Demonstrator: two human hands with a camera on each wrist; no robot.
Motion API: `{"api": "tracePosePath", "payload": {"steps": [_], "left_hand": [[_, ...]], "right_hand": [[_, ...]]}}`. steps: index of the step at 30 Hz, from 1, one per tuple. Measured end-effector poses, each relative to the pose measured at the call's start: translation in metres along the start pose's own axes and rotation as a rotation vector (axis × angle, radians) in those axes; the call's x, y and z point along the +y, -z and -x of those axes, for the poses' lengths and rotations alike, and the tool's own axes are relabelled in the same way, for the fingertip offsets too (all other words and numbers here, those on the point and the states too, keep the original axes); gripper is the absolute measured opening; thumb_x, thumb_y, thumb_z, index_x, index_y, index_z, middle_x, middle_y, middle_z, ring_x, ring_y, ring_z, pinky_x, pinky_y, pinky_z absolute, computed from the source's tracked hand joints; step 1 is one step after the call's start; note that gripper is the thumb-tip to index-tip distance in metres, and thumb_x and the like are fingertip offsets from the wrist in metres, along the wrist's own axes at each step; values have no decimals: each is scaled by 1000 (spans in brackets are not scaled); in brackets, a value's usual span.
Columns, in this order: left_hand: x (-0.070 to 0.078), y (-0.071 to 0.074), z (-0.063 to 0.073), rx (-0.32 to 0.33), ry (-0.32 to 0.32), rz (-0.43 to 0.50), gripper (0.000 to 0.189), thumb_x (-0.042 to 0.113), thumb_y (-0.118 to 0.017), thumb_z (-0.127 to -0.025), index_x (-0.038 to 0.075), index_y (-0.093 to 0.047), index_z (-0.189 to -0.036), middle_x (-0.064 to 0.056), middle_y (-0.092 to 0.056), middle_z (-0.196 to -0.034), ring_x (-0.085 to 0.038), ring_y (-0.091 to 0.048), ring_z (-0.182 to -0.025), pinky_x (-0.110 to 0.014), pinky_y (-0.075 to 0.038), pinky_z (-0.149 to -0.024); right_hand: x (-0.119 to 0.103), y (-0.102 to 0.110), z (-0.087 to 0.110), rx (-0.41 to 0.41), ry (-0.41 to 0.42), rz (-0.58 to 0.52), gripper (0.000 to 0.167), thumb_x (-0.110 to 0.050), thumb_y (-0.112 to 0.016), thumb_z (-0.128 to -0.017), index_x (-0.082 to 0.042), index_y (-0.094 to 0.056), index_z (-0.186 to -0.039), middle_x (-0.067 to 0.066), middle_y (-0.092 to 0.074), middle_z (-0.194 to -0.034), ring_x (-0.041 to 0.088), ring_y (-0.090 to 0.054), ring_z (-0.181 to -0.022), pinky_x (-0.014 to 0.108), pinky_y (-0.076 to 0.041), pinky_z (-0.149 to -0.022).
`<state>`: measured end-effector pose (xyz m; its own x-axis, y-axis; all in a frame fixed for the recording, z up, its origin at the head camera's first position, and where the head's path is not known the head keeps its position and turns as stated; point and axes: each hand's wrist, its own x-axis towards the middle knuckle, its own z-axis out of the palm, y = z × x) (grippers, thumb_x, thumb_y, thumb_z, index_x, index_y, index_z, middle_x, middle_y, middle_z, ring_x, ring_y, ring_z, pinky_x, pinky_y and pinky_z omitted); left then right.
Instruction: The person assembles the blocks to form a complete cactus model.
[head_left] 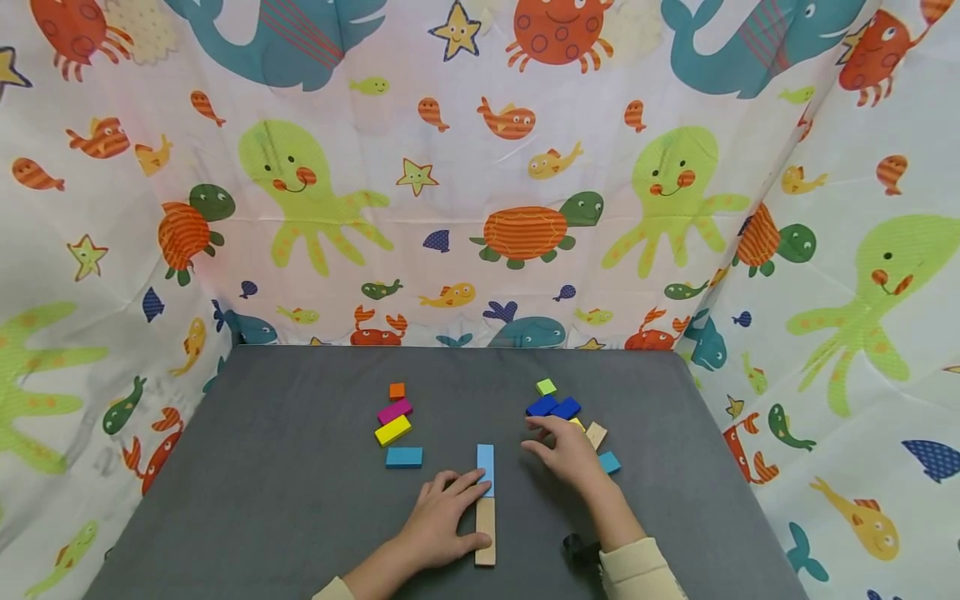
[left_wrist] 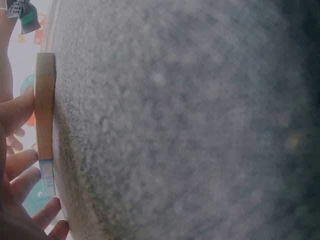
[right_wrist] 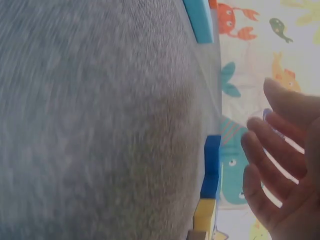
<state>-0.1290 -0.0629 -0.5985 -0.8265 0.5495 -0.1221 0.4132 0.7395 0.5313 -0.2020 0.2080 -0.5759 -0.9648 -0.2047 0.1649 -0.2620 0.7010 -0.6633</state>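
Observation:
A light blue block (head_left: 485, 460) and a natural wood block (head_left: 486, 525) lie end to end in one line on the grey table. My left hand (head_left: 442, 521) rests against them, its thumb at the wood block and its fingertips at the light blue one. My right hand (head_left: 564, 452) hovers by the right-hand group of blocks, with nothing in its fingers. Near it are two dark blue blocks (head_left: 542, 406), a yellow block (right_wrist: 204, 214) partly hidden by the hand in the head view, another wood block (head_left: 596, 434) and a blue block (head_left: 609, 462).
On the left lie an orange block (head_left: 397, 391), a magenta block (head_left: 394, 412), a yellow block (head_left: 393, 431) and a blue block (head_left: 404, 457). A green block (head_left: 546, 387) sits behind the dark blue ones. A curtain (head_left: 450, 208) with sea animals hangs around the table.

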Motion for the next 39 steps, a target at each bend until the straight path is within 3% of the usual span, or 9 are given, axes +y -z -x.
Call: {"api": "tracePosePath", "payload": {"steps": [8,21,29,39], "left_hand": [[1,-1,-1,-8,-4,-19,77,61,-74,-93,31,-49,-160,11,-36,-170,-26,-40,-140,-57,-38,-109],[-1,-4,-2,-15,3,-18,78,63,-72,-94,34,-47,-161,12,-34,-171,-26,-40,-142,-57,-38,-110],[-1,-3,-1,-26,15,-23,78,64,-72,-93,33,-47,-161,12,-34,-171,-26,-40,-141,-58,-38,-110],[-2,-1,2,-24,2,-17,78,65,-71,-93,32,-48,-161,11,-35,-171,-27,-40,-140,-59,-38,-109]], "right_hand": [[15,15,2,113,-105,113,45,-21,-88,-88,-6,-75,-129,10,-77,-112,28,-73,-98,51,-60,-86],[33,32,3,138,-316,236,47,-26,-87,-89,-3,-74,-128,16,-75,-119,30,-71,-95,53,-58,-85],[39,32,-1,110,-346,320,51,-28,-89,-87,-3,-75,-129,18,-74,-119,37,-69,-105,57,-56,-91],[44,24,-3,30,-376,373,46,-29,-89,-87,-2,-75,-122,19,-74,-111,36,-65,-96,55,-53,-86]]}}
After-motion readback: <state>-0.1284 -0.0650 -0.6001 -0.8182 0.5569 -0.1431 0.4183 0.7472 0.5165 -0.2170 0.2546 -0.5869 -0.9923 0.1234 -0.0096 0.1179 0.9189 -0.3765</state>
